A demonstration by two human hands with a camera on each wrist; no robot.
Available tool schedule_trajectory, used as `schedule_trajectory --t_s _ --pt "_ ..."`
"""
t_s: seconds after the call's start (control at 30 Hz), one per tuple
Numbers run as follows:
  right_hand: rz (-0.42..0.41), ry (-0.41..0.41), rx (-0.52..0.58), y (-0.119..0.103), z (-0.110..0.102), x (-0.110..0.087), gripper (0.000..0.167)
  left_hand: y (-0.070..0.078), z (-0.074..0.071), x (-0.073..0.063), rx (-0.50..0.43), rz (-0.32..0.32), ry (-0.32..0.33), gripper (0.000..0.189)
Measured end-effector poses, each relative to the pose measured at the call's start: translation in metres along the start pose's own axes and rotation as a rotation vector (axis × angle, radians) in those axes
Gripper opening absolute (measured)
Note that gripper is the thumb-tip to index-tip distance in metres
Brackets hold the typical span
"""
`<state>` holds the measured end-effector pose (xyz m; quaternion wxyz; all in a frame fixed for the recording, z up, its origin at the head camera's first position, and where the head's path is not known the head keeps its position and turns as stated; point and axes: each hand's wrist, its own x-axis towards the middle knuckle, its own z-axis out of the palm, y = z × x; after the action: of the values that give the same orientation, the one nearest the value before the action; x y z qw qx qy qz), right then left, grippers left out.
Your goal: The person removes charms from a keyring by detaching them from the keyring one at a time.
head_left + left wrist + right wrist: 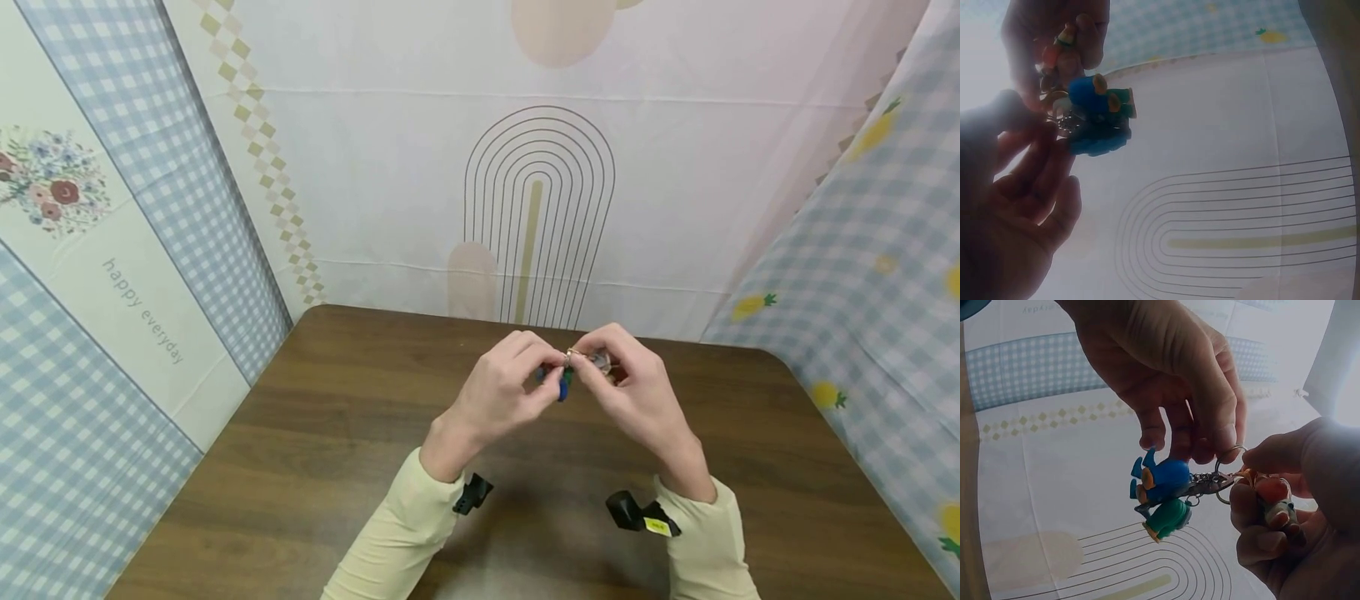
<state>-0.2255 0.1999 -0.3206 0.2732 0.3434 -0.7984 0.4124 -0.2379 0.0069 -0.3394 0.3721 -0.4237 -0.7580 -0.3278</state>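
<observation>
Both hands meet over the far part of the table. My left hand (495, 387) pinches a metal key ring (1235, 447) between thumb and fingertips. From short chains at the ring hang small figure charms, one blue (1172, 474) and one green (1167, 515); in the left wrist view the blue charm (1085, 95) overlaps the green one. My right hand (637, 392) pinches the ring's other side with thumb and forefinger. An orange-and-white figure charm (1272, 489) lies against its curled fingers, partly hidden by them.
A brown wooden table (315, 467) lies beneath the hands. Behind it hangs a pale printed cloth (375, 183), with checked cloths on the left (180, 167) and right (885, 283). A black camera is strapped to each wrist.
</observation>
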Motion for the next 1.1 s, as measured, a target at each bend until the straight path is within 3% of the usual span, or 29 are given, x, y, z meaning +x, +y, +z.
schedule_trajectory --t_s 0.2,0.5,0.77,1.1 --pt "0.025 -0.009 0.019 0.002 0.000 0.000 0.018 -0.001 0.000 0.001 0.028 -0.004 0.005 0.008" --pt "0.126 -0.020 0.072 0.003 0.000 -0.002 0.011 0.002 -0.001 0.001 0.113 0.169 0.067 0.009" --pt "0.065 -0.021 0.127 -0.001 -0.002 -0.006 0.019 0.003 -0.001 -0.002 0.114 0.252 0.060 0.009" --pt "0.004 -0.112 0.153 -0.002 -0.005 -0.011 0.022 0.004 -0.008 -0.009 0.128 0.323 -0.014 0.010"
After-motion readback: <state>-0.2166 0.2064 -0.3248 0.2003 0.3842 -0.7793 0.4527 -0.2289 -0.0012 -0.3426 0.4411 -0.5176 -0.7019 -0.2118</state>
